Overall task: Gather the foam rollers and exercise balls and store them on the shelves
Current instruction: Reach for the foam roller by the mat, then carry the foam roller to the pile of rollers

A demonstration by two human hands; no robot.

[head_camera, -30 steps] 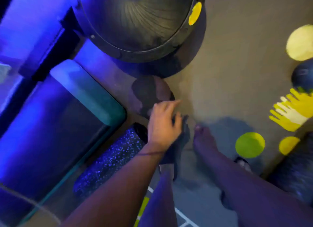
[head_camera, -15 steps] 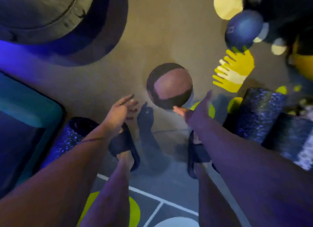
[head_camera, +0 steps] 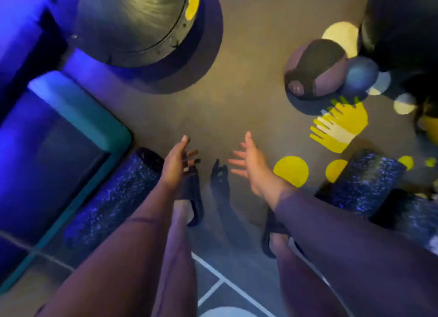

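Right, the two-tone exercise ball (head_camera: 312, 80) is found loose on the floor (head_camera: 237, 108), well apart from both hands. It touches a small blue ball (head_camera: 361, 78), with a big black ball (head_camera: 403, 27) just behind.

Risk as judged: nothing chocks it, so a glancing or one-sided touch would likely send it rolling, and the small blue ball would be knocked away with it.

One speckled foam roller (head_camera: 111, 198) lies along the edge of the teal-rimmed mat (head_camera: 78, 108), just beside the left sandal (head_camera: 192, 198). A second foam roller (head_camera: 362, 184) lies near the right sandal (head_camera: 272, 233), with what looks like a third at its far end. Either could be stepped on or kicked in this dim light, and slip-on sandals would not help.

No shelves are in view, so the carry route cannot be judged.

Left hand (head_camera: 176, 165): fingers spread wide, nothing held, nothing touched.

Right hand (head_camera: 252, 172): the same, fingers splayed, nothing held.

Both are held over the floor between the rollers, palms turned toward each other.
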